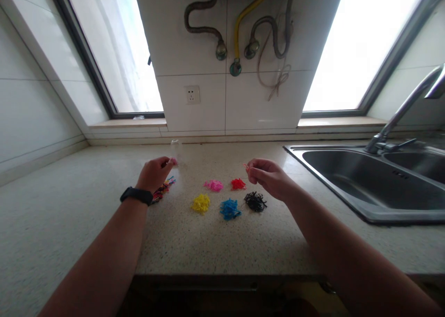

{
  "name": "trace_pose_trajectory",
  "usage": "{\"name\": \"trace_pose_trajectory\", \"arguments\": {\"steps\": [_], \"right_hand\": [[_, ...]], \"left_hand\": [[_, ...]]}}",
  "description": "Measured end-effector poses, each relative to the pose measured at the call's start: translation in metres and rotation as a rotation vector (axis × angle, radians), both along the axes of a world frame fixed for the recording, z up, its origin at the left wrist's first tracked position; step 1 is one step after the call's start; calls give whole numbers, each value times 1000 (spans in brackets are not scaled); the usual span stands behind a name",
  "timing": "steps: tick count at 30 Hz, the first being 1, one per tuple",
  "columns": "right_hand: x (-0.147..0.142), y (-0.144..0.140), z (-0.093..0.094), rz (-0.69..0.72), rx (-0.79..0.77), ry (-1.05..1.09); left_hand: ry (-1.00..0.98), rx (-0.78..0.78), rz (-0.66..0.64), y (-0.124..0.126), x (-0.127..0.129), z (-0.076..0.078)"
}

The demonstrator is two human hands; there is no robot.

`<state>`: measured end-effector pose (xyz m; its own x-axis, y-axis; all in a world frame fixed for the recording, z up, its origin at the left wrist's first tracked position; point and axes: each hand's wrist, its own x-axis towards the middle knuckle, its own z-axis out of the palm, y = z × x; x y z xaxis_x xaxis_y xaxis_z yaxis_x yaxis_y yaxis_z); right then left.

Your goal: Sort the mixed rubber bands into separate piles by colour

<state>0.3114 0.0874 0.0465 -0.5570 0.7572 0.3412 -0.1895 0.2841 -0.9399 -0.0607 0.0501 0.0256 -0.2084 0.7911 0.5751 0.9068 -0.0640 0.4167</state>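
My left hand [155,173] is closed in a pinch beside a clear container [176,149]. A bit of pink [174,161] shows at its fingertips; I cannot tell if it is held or in the container. Under that hand lies a mixed-colour pile [163,190] of thin bands, partly hidden. My right hand [267,173] pinches small red rubber bands [246,167] above the counter. Between the hands sit separate piles of what look like rubber bands: pink [213,185], red [238,184], yellow [200,203], blue [230,209] and black [255,201].
A steel sink [347,187] with a faucet [399,108] is set into the speckled counter [222,247] at right. On the tiled wall behind are a socket [192,95], a yellow hose [239,25] and grey hoses [200,29]. Windows flank that wall.
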Motion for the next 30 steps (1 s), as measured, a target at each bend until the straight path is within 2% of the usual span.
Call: {"name": "trace_pose_trajectory", "arguments": {"steps": [13,20,23,27,30], "right_hand": [[1,5,-5,0,21,21],[1,6,-4,-61,82,-62],[0,10,-8,-159,196,-216],[3,19,-18,-327,476,-623],[5,22,-22,-371,622,-842]], "left_hand": [[27,-29,4,-1,1,1],[35,-48,14,-1,1,1],[26,-53,15,-1,1,1],[15,-53,6,-1,2,0],[10,-55,-4,-1,2,0]]}}
